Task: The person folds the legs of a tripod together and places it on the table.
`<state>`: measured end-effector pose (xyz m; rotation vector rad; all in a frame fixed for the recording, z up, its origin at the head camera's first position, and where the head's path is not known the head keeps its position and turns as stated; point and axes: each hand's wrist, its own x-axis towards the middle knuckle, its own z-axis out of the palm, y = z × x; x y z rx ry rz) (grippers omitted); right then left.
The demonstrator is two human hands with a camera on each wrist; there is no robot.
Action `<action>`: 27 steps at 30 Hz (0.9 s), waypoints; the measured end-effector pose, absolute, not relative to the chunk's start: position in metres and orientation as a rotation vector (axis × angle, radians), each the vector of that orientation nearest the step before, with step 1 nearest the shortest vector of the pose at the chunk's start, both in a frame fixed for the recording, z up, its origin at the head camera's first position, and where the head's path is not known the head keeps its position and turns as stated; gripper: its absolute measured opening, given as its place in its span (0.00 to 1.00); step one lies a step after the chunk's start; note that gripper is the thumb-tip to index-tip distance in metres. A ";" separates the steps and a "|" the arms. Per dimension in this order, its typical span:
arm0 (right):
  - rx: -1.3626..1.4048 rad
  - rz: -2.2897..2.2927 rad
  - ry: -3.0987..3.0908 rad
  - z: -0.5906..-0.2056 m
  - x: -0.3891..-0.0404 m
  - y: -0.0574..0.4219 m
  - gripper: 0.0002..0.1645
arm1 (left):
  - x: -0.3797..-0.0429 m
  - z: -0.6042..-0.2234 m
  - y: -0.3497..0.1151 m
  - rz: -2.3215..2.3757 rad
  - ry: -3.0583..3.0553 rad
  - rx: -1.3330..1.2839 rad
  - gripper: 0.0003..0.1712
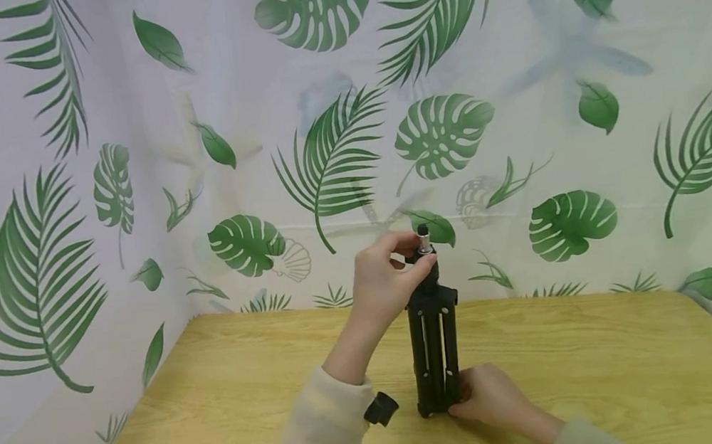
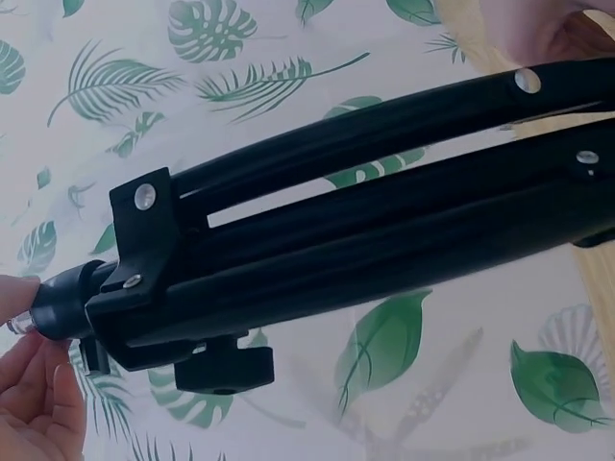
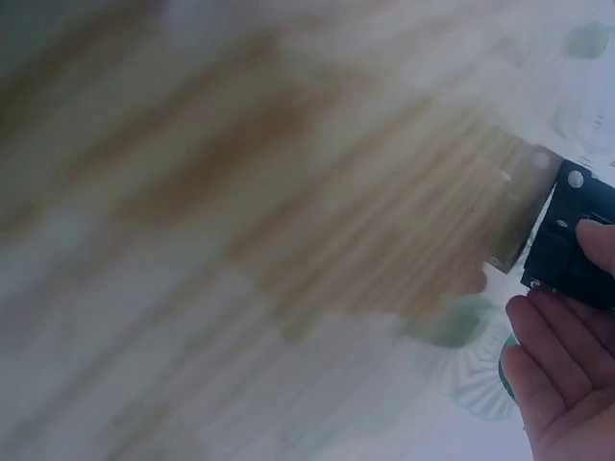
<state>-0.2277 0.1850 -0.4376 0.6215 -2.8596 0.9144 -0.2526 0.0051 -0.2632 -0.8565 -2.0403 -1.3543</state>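
A black folded tripod stand [image 1: 434, 347] stands upright on the wooden table, its legs drawn in together. At its top a silver stud with a black tip [image 1: 425, 238] sticks up. My left hand [image 1: 383, 276] pinches the collar just below that stud between thumb and fingers. In the left wrist view the black collar [image 2: 65, 305], a leg bracket [image 2: 142, 252] and a black knob [image 2: 226, 370] show. Low on the stand, my right hand [image 1: 495, 398] grips the leg ends. The right wrist view has its thumb over a black foot [image 3: 575, 235], fingers beneath.
The wood-grain table [image 1: 588, 357] spreads around the stand. Behind it hangs a white cloth printed with green leaves [image 1: 324, 161], which also covers the left side. A black wrist device [image 1: 382, 409] sits at the left sleeve.
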 end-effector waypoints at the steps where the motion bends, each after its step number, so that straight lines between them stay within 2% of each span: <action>1: 0.614 0.909 -2.850 -0.437 -0.227 0.185 0.07 | -0.252 -0.264 0.001 -1.379 -2.041 -0.846 0.11; 11: 0.424 0.921 -2.825 -0.418 -0.223 0.206 0.08 | -0.254 -0.269 -0.050 -1.632 -2.104 -0.612 0.13; 17: 0.387 0.879 -2.815 -0.408 -0.222 0.227 0.09 | -0.256 -0.284 -0.076 -1.649 -2.219 -0.517 0.16; 27: 0.387 0.725 -2.816 -0.402 -0.218 0.261 0.16 | -0.264 -0.326 -0.105 -1.581 -2.488 -0.469 0.10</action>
